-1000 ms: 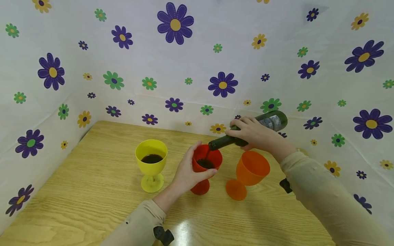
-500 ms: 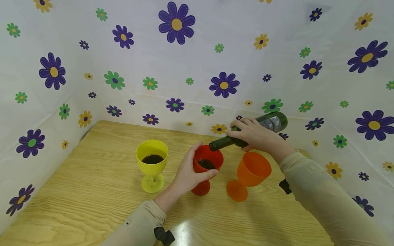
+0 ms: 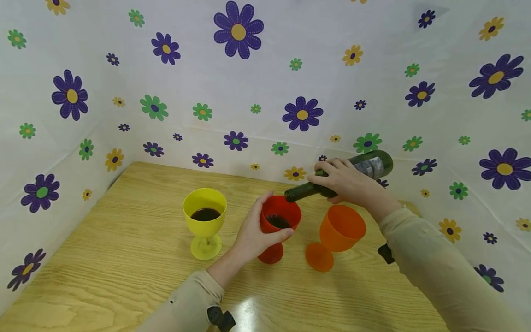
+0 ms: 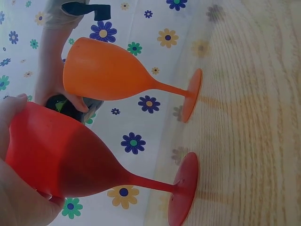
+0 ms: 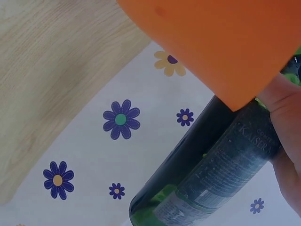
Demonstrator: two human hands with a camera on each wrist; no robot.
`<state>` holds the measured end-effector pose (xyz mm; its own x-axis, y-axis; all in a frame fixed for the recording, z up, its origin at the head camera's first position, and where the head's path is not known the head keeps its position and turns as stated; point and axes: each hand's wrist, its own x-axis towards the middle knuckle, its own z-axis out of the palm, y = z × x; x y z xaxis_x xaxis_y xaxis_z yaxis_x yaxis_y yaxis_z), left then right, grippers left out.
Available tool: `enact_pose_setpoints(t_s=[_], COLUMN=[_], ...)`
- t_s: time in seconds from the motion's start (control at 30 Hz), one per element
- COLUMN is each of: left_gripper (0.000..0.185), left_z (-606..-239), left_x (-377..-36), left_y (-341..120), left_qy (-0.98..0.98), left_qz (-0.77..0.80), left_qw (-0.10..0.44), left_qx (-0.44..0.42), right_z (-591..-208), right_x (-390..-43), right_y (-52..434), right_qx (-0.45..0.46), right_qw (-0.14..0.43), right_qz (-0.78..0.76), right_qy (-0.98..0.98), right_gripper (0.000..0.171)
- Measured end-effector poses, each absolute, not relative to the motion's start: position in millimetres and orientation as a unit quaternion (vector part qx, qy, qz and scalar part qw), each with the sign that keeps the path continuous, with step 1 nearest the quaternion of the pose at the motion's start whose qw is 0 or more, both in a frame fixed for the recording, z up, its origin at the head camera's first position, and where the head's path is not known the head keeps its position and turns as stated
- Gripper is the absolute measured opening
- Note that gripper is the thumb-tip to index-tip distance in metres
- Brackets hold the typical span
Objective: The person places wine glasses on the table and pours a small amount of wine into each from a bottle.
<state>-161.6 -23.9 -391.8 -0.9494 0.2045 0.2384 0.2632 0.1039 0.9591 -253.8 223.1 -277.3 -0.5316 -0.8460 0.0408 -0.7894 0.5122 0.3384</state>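
Note:
My left hand grips the bowl of a red goblet, its thumb along the near side. The goblet holds dark liquid, and in the left wrist view its foot stands on the table. My right hand holds a green wine bottle tilted, mouth down to the left at the goblet's right rim. No stream shows at the mouth. Right of the red goblet stands an orange goblet with no liquid visible in it. A yellow goblet with dark liquid stands on the left.
The wooden table runs back to a white cloth wall printed with flowers, which also closes off both sides. In the right wrist view the orange goblet's bowl hangs over part of the bottle.
A dark stream ran from the bottle into the red goblet a second ago; it has stopped. The bottle has shifted slightly right. My left hand has stayed on the goblet.

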Motion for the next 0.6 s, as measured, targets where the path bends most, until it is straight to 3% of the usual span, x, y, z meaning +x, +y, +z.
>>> enact_pose_setpoints(t_s=[0.6], left_gripper=[0.088], left_z=[-388], left_x=[-157], left_y=[-23], left_qy=[-0.740], left_qz=[-0.655], left_qw=[0.026], left_qx=[-0.152], right_z=[-282], right_x=[-250], right_y=[234], right_qx=[0.451], right_qw=[0.094], right_qz=[-0.115], right_qy=[-0.880], right_gripper=[0.070])
